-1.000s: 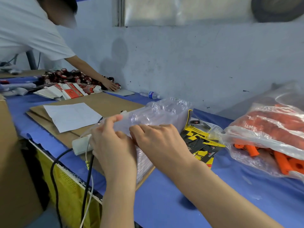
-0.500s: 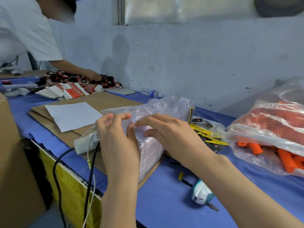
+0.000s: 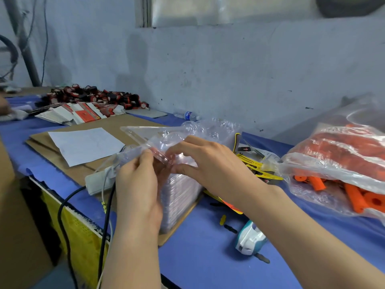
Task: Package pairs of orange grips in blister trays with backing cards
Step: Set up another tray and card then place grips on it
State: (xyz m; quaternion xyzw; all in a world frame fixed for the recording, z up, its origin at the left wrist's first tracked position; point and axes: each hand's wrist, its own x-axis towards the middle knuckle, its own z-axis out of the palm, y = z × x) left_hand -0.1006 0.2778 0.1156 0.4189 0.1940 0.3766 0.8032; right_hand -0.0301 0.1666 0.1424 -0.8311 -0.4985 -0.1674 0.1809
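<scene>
Up near the front edge of the blue-covered table (image 3: pixel 208 257), the left hand (image 3: pixel 138 184) and right hand (image 3: pixel 210 163) both pinch one clear blister tray (image 3: pixel 158 136), tilted above the stack of blister trays (image 3: pixel 183 190); each hand's fingers are curled onto its near rim; yellow-and-black backing cards (image 3: pixel 258 165) lie just right of the stack; toward the right edge, a plastic bag (image 3: pixel 325 163) holds the orange grips (image 3: pixel 354 195); a teal-and-white tool (image 3: pixel 250 240) lies near the front edge, under the right forearm.
</scene>
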